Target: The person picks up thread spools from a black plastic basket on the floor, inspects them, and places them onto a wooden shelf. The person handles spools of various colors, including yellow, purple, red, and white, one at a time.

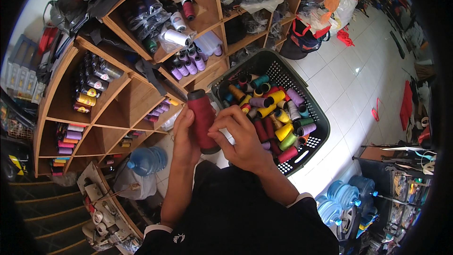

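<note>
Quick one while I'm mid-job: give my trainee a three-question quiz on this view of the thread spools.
1. True or false: both hands are on the dark red thread spool.
2. The black basket holds: A) folded cloth, B) thread spools of many colours, C) water bottles.
3. Where do the purple spools sit?

Key:
1. True: left hand wraps its side and right hand pinches it.
2. B.
3. In a compartment of the wooden shelf, above and left of the basket.

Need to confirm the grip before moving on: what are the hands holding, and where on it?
Both hands hold one dark red thread cone. The left hand wraps its side; the right hand pinches its lower side near the base.
</note>
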`<action>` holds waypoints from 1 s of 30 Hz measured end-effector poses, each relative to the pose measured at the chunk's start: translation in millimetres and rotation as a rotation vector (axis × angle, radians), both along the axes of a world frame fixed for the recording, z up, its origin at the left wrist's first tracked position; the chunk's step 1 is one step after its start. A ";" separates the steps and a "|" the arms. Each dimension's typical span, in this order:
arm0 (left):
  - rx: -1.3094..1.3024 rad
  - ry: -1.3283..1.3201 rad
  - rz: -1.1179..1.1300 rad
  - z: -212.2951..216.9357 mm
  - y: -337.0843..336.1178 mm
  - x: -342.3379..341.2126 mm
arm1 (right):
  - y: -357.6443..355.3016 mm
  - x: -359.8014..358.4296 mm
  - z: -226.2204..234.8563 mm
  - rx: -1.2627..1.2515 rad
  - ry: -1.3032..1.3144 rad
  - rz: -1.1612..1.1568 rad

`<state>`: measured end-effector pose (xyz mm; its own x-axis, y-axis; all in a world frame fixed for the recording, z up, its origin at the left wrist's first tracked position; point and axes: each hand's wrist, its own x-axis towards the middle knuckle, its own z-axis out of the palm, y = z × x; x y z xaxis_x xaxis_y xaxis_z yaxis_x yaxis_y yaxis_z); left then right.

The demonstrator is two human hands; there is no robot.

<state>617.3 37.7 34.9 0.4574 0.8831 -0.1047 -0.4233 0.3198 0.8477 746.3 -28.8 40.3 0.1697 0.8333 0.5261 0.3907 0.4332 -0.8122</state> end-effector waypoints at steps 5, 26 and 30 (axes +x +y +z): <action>-0.020 0.055 -0.038 -0.7 1.6 -2.3 | 0.6 8.1 0.9 -0.037 -0.066 0.038; -0.137 -0.070 0.043 1.8 7.1 -13.4 | -3.2 15.7 0.4 0.034 -0.127 0.058; -0.056 -0.075 -0.001 -1.9 9.3 -14.3 | -0.4 12.1 -9.8 -0.014 -0.061 0.095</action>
<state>603.0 47.0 32.9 0.4668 0.8764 -0.1189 -0.4849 0.3660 0.7943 758.4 -29.3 30.5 0.0573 0.8517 0.5209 0.3974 0.4592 -0.7945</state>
